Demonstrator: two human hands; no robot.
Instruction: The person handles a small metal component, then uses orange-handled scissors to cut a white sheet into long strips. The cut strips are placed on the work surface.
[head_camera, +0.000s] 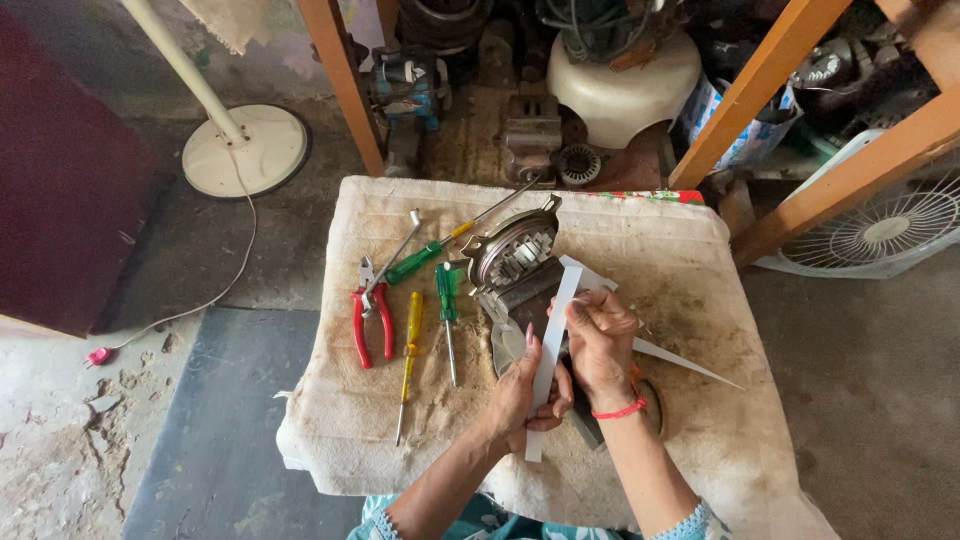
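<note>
Both my hands hold a long white strip (553, 340) of thin sheet, folded lengthwise, above a cloth-covered block (690, 250). My left hand (525, 395) grips its lower part from the left. My right hand (600, 340) pinches it near the middle; a red thread band circles that wrist. A second white strip (680, 358) runs out to the right from under my right hand. Just beyond my hands lies a round metal motor part (512, 255) with a dark body under it.
On the cloth at the left lie red-handled pliers (370, 320), a yellow screwdriver (411, 345), two green screwdrivers (446, 300) and a metal rod. A fan stand base (245, 148) and cord are at the far left, a white fan grille (885, 228) at the right, wooden legs and motor parts behind.
</note>
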